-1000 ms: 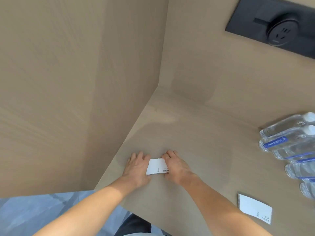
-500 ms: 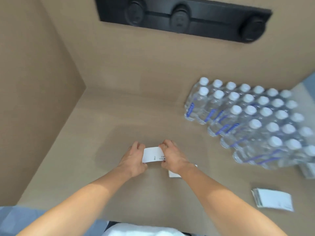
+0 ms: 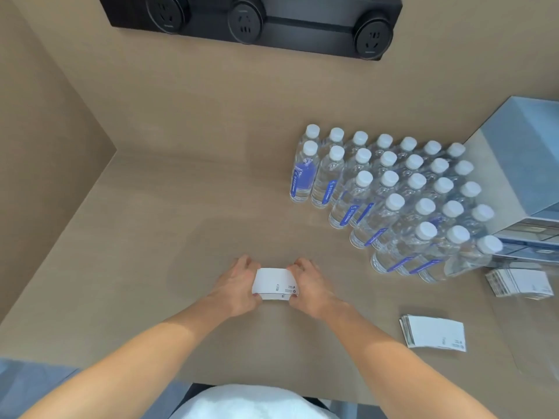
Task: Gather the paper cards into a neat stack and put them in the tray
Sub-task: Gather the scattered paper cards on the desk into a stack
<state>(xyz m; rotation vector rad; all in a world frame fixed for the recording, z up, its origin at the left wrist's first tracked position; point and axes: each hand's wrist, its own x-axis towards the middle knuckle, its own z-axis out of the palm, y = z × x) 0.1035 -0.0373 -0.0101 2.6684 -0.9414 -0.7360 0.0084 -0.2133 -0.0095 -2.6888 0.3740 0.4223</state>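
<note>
A small stack of white paper cards (image 3: 273, 282) sits at the middle of the wooden table, squeezed from both ends. My left hand (image 3: 237, 287) grips its left end and my right hand (image 3: 311, 288) grips its right end. A second stack of white cards (image 3: 434, 332) lies flat on the table to the right. A third stack of cards (image 3: 518, 282) lies farther right, inside what looks like a clear tray (image 3: 514, 328) whose faint edge shows near the right border.
Several rows of clear water bottles (image 3: 393, 192) with white caps stand at the back right. A grey box (image 3: 520, 164) rises at the right edge. A black socket strip (image 3: 251, 22) is on the back wall. A wooden side wall (image 3: 45, 131) closes the left.
The view has swung to the right, bringing the bottles, the grey box and two more card stacks into sight. Both hands still hold the same cards between them.
</note>
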